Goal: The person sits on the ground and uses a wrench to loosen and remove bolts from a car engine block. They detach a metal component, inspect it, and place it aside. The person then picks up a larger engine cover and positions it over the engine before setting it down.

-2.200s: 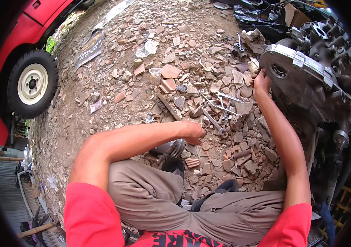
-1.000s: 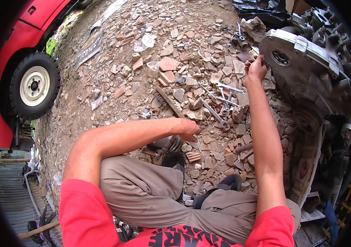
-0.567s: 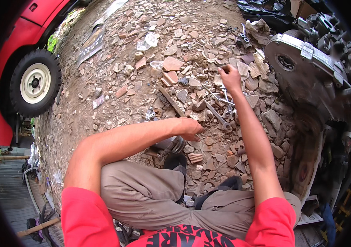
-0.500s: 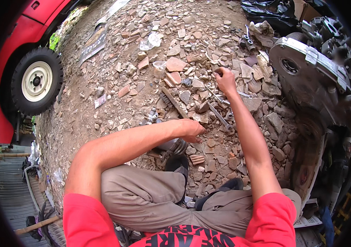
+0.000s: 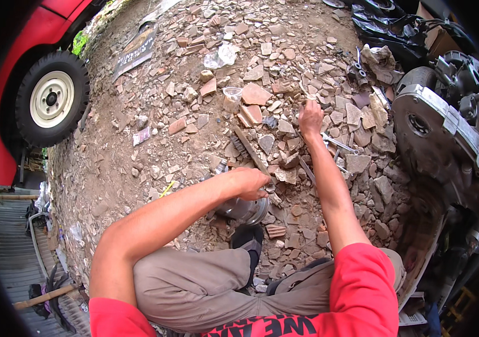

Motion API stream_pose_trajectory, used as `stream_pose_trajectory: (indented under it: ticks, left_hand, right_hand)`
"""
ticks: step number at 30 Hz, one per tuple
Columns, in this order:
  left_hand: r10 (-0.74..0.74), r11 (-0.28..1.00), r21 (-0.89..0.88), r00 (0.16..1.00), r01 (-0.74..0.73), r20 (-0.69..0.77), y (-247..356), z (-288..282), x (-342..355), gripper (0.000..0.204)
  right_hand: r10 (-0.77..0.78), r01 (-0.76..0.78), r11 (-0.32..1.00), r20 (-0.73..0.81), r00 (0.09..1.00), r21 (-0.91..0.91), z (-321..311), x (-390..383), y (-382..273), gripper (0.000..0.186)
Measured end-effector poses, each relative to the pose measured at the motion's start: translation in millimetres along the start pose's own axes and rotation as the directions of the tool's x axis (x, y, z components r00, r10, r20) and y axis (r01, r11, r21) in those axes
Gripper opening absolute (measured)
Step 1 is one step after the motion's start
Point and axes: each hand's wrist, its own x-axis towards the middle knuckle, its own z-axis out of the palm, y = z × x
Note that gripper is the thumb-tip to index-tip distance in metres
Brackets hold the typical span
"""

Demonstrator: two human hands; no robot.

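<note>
I sit on stony ground with my knees bent. My left hand [image 5: 251,182] rests curled over the rim of a round silver metal part [image 5: 244,209] that stands by my dark sandal [image 5: 248,238]. My right hand [image 5: 311,117] is stretched forward, fingers curled down onto the rubble at a small object I cannot make out. Several wrenches [image 5: 338,144] lie among the stones just right of that hand. A long dark flat bar [image 5: 251,150] lies between my two hands.
A large grey engine block [image 5: 447,132] stands at the right. A red vehicle with a black tyre [image 5: 52,99] is at the left. Broken brick and stone [image 5: 253,92] cover the ground, with black plastic sheeting [image 5: 388,25] at the far edge.
My right hand has left the engine's housing and swung left and down to the rubble by the wrenches. My left hand has stayed on the round metal part.
</note>
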Motion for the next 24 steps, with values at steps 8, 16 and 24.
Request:
stream_pose_trajectory:
  ticks: [8, 16, 24]
  left_hand:
    - [0.043, 0.999, 0.006, 0.999, -0.043, 0.009, -1, 1, 11, 0.042]
    - [0.028, 1.0, 0.014, 1.0, -0.028, 0.015, -4, -5, 11, 0.043]
    - [0.055, 0.998, 0.008, 0.998, -0.054, -0.023, -14, 6, 6, 0.044]
  right_hand:
    - [-0.233, 0.261, 0.952, 0.178, 0.956, -0.158, -4, -3, -18, 0.026]
    - [-0.199, 0.221, 0.953, 0.121, 0.972, -0.209, 6, 1, -15, 0.015]
    - [-0.307, 0.278, 0.89, 0.023, 0.951, 0.361, -30, -2, -28, 0.012]
